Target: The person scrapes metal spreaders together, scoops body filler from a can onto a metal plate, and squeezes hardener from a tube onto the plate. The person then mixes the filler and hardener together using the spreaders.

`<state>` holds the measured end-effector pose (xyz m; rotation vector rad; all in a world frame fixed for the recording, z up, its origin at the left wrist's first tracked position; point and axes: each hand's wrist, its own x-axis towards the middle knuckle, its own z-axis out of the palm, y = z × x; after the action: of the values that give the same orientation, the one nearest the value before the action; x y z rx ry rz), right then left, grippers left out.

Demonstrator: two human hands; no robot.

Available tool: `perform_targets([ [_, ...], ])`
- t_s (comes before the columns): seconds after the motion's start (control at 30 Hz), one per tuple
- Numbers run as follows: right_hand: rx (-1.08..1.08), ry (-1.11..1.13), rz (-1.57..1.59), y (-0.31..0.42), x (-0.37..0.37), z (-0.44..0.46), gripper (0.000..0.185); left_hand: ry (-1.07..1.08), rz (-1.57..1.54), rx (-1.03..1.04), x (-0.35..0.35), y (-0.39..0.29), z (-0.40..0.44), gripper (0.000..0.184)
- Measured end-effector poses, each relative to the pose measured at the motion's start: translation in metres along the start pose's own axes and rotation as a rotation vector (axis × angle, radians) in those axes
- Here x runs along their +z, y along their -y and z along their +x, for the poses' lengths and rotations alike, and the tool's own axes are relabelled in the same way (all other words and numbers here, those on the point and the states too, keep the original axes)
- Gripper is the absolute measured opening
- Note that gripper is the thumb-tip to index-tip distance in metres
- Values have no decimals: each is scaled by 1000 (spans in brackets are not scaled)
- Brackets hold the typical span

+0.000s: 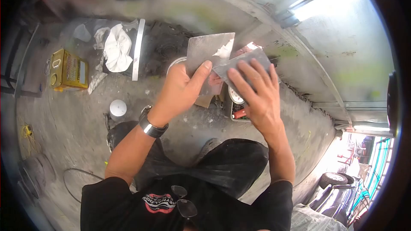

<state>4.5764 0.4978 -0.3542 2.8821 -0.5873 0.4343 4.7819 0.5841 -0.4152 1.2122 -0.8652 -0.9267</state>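
Observation:
My left hand grips a flat, dark grey putty spreader, thumb on its face and the other fingers behind it. A smear of white paste lies near its upper right corner. Across from it, my right hand holds a second grey spreader, with several fingers laid over its upper face and the thumb hidden beneath. The second spreader's left edge overlaps or meets the first one's right side; whether they touch I cannot tell. Behind my left hand, a round white rim shows partly.
A yellow metal can stands at left, beside crumpled white cloth or paper. A white round-topped container sits on the concrete floor. Below my right hand is a tray with a red tube. A wheel lies lower right.

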Motion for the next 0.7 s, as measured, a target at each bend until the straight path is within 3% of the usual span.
perform_targets([
  [0.27,-113,158,213,31,17,-16,57,-189,109,-3,-4,13,2,33],
  [0.37,-27,198,334,15,23,-29,58,-209,-729,-187,-14,-18,12,28],
  [0.53,49,-373,766,22,-6,-1,68,-121,-807,-189,-6,-1,11,30],
  [0.63,212,-230,782,37,14,1,68,-104,-743,-179,10,-6,1,30],
  [0.7,216,1,571,20,46,-24,71,-101,-728,-150,7,-6,-2,28],
])
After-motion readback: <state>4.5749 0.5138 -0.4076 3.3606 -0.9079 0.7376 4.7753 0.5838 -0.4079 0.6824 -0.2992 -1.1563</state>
